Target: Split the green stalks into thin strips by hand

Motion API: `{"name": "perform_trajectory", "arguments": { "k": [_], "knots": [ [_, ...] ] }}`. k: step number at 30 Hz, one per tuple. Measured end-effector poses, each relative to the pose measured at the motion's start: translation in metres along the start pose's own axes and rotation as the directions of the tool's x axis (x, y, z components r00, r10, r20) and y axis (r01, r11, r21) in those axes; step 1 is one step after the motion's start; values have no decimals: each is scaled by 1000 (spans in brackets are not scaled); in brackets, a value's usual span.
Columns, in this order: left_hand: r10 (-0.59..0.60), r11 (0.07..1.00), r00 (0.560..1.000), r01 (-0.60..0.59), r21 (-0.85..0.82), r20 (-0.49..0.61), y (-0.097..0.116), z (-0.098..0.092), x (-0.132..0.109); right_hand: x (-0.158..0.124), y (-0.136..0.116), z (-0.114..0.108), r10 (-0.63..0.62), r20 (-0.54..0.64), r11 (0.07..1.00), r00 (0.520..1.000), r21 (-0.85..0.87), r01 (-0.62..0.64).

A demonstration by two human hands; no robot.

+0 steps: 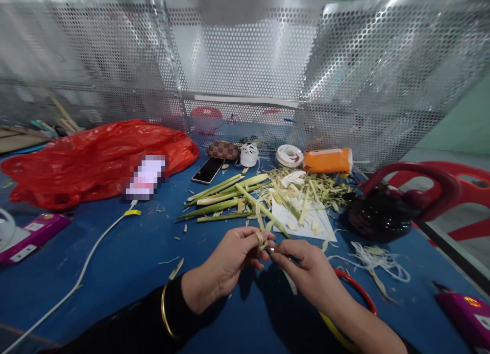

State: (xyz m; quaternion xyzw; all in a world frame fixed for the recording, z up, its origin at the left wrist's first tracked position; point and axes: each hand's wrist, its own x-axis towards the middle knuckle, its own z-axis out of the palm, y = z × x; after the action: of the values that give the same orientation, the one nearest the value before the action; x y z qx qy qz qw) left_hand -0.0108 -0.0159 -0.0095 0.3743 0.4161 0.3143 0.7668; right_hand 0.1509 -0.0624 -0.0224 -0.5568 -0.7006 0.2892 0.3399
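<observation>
My left hand is closed in a pinch on a small curled strip of pale green leaf, held above the blue table. My right hand meets it from the right, fingers closed on the same strip and on a thin metal tool whose shape I cannot make out. A long leaf strip runs from the hands up to the pile. Just beyond the hands lie several green stalks and a heap of leaf trimmings on a white sheet.
A red plastic bag lies at the left, a phone and white cable near it. Thread spools, an orange packet, a dark basket with red handle and purple devices ring the table. Perforated metal screens stand behind.
</observation>
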Motion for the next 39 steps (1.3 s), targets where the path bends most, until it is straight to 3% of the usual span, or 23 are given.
{"name": "perform_trajectory", "arguments": {
  "k": [2,3,5,7,9,13,18,20,22,25,27,29,32,39],
  "knots": [
    [13,1000,1000,-13,21,10,1,0,0,2,0,-1,109,-3,957,994,273,-104],
    [12,999,1000,-13,43,17,1,0,-1,3,1,0,186,8,884,983,435,-171],
    [-14,995,999,10,98,42,0,1,-1,4,2,2,349,66,649,935,703,-292],
    [-58,989,995,46,143,81,-1,3,-2,4,4,4,453,155,421,878,831,-364],
    [-85,981,990,63,185,111,-3,4,-3,4,5,4,472,208,293,856,879,-375],
    [-76,973,992,50,226,104,-5,5,-2,6,4,-1,502,146,180,852,947,-267],
    [-81,991,995,75,109,50,-4,6,-1,8,-2,-5,500,82,127,862,978,-167],
    [-94,993,994,90,79,53,-5,5,-1,7,-2,-5,473,69,146,879,977,-155],
    [-101,993,993,97,60,65,-6,3,0,7,-2,-5,446,0,250,895,960,-124],
    [-106,994,990,103,34,96,-7,0,1,4,-1,-6,337,-189,585,922,809,-48],
    [-107,994,986,107,6,127,-7,-1,1,2,-1,-7,167,-285,818,944,574,29],
    [-111,993,983,115,-15,148,-5,-1,1,-1,-2,-8,-57,-274,939,960,313,145],
    [-132,990,982,138,-32,137,-2,1,-1,-5,-3,-7,-279,-183,950,943,87,299],
    [-142,990,981,143,4,134,-8,-1,0,-5,-1,1,-301,-237,940,924,90,330]
  ]
}}
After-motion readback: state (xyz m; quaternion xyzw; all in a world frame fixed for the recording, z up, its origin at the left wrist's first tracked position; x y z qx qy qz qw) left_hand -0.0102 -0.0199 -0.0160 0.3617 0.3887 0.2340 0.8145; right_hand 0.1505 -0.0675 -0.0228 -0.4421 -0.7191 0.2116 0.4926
